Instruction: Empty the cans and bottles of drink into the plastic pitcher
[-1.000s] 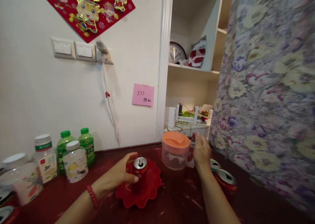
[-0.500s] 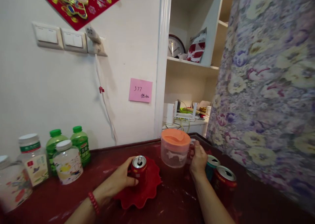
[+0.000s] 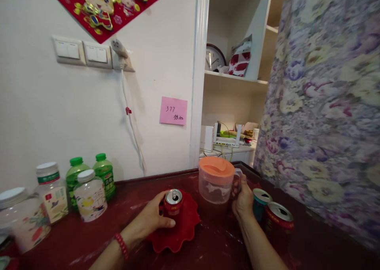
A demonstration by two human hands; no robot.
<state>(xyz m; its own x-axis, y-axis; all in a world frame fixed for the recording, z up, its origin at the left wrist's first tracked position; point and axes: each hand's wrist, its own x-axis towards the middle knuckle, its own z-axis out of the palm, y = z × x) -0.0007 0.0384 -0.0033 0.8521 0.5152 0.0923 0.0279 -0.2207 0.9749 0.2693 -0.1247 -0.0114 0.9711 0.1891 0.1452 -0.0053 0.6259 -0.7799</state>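
My left hand [image 3: 156, 214] is closed around a red drink can [image 3: 173, 212] with its top opened. The can stands upright on a red plate with a scalloped edge [image 3: 191, 232]. To the right, my right hand [image 3: 243, 198] grips the handle of a clear plastic pitcher [image 3: 215, 191] with an orange lid. The pitcher is upright; I cannot tell if its base touches the table. Right beside that hand are a teal opened can [image 3: 259, 208] and a larger red opened can [image 3: 277, 226], the latter partly hidden by my forearm.
On the left stand a wide white-capped jar [image 3: 25, 222], two more white-capped containers and two green bottles [image 3: 103, 175]. Parts of red cans [image 3: 7, 246] show at the lower left edge. Behind the dark red table [image 3: 130, 200] is a wall; a floral curtain [image 3: 320, 123] hangs at right.
The view has swung slightly left, so everything sits a little further right. The can's top looks slightly turned in my left hand. Both hands keep their holds.
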